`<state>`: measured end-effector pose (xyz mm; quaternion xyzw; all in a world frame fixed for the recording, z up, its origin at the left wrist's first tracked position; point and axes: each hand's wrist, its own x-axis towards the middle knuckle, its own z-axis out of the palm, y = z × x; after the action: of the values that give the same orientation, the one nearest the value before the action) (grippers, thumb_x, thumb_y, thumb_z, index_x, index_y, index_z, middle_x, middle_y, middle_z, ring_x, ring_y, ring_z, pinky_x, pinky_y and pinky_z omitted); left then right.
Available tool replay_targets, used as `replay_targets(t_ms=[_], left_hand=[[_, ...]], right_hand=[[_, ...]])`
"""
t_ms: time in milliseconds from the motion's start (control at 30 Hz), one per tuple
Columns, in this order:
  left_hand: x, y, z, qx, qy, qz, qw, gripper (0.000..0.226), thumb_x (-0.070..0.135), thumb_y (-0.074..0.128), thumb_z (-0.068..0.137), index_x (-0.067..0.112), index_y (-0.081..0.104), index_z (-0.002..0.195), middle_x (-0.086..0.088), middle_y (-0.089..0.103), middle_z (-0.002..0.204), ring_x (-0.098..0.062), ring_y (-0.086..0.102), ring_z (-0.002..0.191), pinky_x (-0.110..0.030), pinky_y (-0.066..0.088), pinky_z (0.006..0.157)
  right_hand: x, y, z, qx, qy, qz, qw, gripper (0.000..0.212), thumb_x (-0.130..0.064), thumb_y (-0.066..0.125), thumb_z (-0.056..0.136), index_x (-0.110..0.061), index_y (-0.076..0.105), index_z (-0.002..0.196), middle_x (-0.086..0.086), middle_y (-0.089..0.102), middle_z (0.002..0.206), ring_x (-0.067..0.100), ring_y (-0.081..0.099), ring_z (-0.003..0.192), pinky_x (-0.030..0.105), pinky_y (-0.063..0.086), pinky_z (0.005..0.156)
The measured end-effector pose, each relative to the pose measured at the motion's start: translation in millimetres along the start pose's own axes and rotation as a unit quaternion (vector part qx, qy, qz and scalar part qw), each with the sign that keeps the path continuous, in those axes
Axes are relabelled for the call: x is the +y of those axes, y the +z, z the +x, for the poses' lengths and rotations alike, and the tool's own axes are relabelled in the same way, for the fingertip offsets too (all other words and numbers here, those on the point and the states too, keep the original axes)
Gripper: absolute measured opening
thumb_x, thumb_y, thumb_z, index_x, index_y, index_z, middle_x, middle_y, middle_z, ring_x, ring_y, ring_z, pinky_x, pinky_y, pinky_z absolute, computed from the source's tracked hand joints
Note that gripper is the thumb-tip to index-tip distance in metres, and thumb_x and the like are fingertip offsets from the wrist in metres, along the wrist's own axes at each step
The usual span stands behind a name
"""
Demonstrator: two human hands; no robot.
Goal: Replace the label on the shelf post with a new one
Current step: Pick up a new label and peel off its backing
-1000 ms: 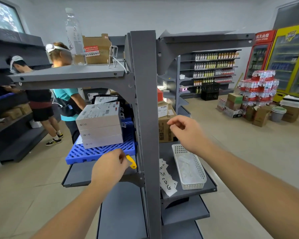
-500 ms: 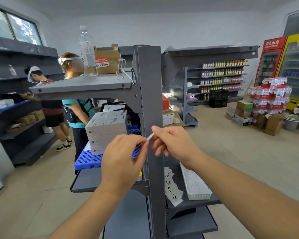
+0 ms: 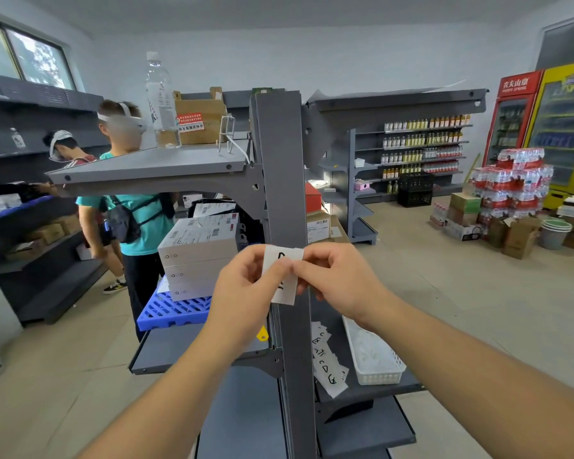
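Observation:
A white paper label [image 3: 284, 276] with a black handwritten mark sits in front of the grey shelf post [image 3: 280, 167] at mid height. My left hand [image 3: 246, 293] pinches its left edge and my right hand [image 3: 337, 279] pinches its right edge, thumbs meeting over its middle. Whether the label touches the post I cannot tell. A strip of several more handwritten labels [image 3: 325, 362] lies on the shelf to the right of the post.
A white plastic basket [image 3: 375, 359] stands on the right shelf. Stacked white boxes [image 3: 199, 253] rest on a blue pallet [image 3: 169, 309] to the left. Two people stand behind at the left. A water bottle [image 3: 161, 101] and a cardboard box [image 3: 199, 117] sit on top.
Both hands rose from the lower shelf to the post's front. The label, earlier seen edge-on between the fingers, now faces me flat, held by both hands.

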<state>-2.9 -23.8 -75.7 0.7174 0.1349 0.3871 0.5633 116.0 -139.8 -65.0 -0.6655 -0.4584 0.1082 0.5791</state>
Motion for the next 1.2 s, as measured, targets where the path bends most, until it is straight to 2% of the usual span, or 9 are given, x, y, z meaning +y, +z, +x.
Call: replay_targets(t_ms=[100, 200, 367, 467, 533, 700, 800, 1033, 1200], left_hand=[[-0.9, 1.2, 1.5, -0.003, -0.037, -0.046, 0.998, 0.010, 0.017, 0.071, 0.096, 0.017, 0.079, 0.102, -0.009, 0.082, 0.097, -0.034, 0.077, 0.095, -0.046, 0.064, 0.082], [-3.4, 1.1, 3.2, -0.009, -0.053, -0.049, 0.997, 0.010, 0.019, 0.072, 0.095, 0.022, 0.081, 0.095, -0.007, 0.081, 0.093, -0.024, 0.073, 0.089, -0.045, 0.060, 0.079], [-3.0, 0.8, 5.5, -0.017, -0.067, -0.040, 0.997, 0.011, 0.017, 0.070, 0.095, 0.022, 0.080, 0.093, 0.006, 0.078, 0.078, -0.004, 0.067, 0.067, -0.028, 0.054, 0.063], [-2.2, 1.3, 7.7, -0.014, -0.060, -0.014, 0.998, 0.010, 0.019, 0.072, 0.093, 0.021, 0.080, 0.089, 0.006, 0.070, 0.073, 0.000, 0.059, 0.061, -0.019, 0.047, 0.055], [-3.0, 0.1, 9.4, -0.013, -0.060, -0.001, 0.998, 0.008, 0.020, 0.074, 0.091, 0.019, 0.081, 0.087, 0.006, 0.068, 0.072, 0.000, 0.056, 0.060, -0.019, 0.045, 0.053], [-2.5, -6.7, 8.5, -0.043, -0.073, 0.000, 0.996, 0.018, 0.032, 0.076, 0.078, 0.017, 0.082, 0.087, 0.013, 0.066, 0.064, -0.002, 0.054, 0.054, -0.016, 0.042, 0.047], [-1.3, -8.7, 7.6, -0.055, -0.072, 0.000, 0.996, 0.007, 0.025, 0.080, 0.085, 0.019, 0.083, 0.085, 0.011, 0.068, 0.066, -0.002, 0.056, 0.055, -0.016, 0.043, 0.048], [3.3, -9.2, 6.0, -0.069, -0.073, -0.004, 0.995, 0.011, 0.034, 0.076, 0.074, 0.026, 0.082, 0.076, 0.010, 0.067, 0.064, -0.004, 0.055, 0.054, -0.017, 0.041, 0.046], [3.1, -11.8, 5.6, -0.086, -0.083, 0.016, 0.993, 0.016, 0.037, 0.076, 0.073, 0.024, 0.083, 0.081, 0.010, 0.068, 0.068, -0.005, 0.056, 0.058, -0.017, 0.041, 0.048]], right_hand=[[0.3, -2.7, -1.7, -0.019, -0.011, 0.000, 1.000, 0.020, -0.020, 0.068, 0.099, -0.023, 0.078, 0.083, -0.002, 0.075, 0.066, 0.005, 0.066, 0.061, 0.016, 0.046, 0.057], [0.9, -8.6, -1.8, -0.020, -0.004, -0.009, 1.000, 0.018, -0.020, 0.068, 0.099, -0.020, 0.078, 0.084, -0.002, 0.076, 0.070, 0.008, 0.069, 0.064, 0.015, 0.047, 0.059], [4.5, -17.4, 0.7, 0.000, -0.001, -0.020, 1.000, 0.007, -0.012, 0.072, 0.092, -0.011, 0.077, 0.087, 0.000, 0.076, 0.071, 0.014, 0.069, 0.069, 0.039, 0.060, 0.070], [3.7, -16.0, -0.4, -0.023, 0.004, -0.026, 0.999, 0.007, -0.008, 0.073, 0.092, -0.010, 0.077, 0.087, -0.001, 0.076, 0.069, 0.010, 0.068, 0.065, 0.018, 0.050, 0.060], [2.0, -16.0, -2.0, -0.041, 0.011, -0.029, 0.999, 0.008, -0.007, 0.071, 0.092, -0.009, 0.077, 0.088, -0.001, 0.075, 0.069, 0.008, 0.067, 0.064, 0.013, 0.047, 0.059], [-7.2, -23.4, -2.5, -0.028, 0.044, 0.005, 0.999, 0.022, -0.002, 0.061, 0.094, -0.011, 0.076, 0.081, -0.002, 0.069, 0.064, 0.005, 0.057, 0.056, 0.016, 0.046, 0.055], [-13.4, -26.6, -2.1, -0.050, 0.053, 0.017, 0.997, 0.022, 0.001, 0.061, 0.096, -0.005, 0.075, 0.081, -0.001, 0.065, 0.060, 0.004, 0.053, 0.052, 0.015, 0.045, 0.053], [-16.7, -26.8, -2.8, -0.071, 0.044, 0.005, 0.997, 0.023, 0.004, 0.060, 0.094, -0.004, 0.075, 0.078, -0.001, 0.064, 0.058, 0.003, 0.054, 0.051, 0.013, 0.046, 0.054], [-15.6, -28.0, -3.1, -0.090, 0.032, -0.008, 0.995, 0.027, 0.008, 0.060, 0.092, -0.006, 0.075, 0.074, -0.001, 0.064, 0.058, 0.003, 0.057, 0.055, 0.014, 0.048, 0.057]])
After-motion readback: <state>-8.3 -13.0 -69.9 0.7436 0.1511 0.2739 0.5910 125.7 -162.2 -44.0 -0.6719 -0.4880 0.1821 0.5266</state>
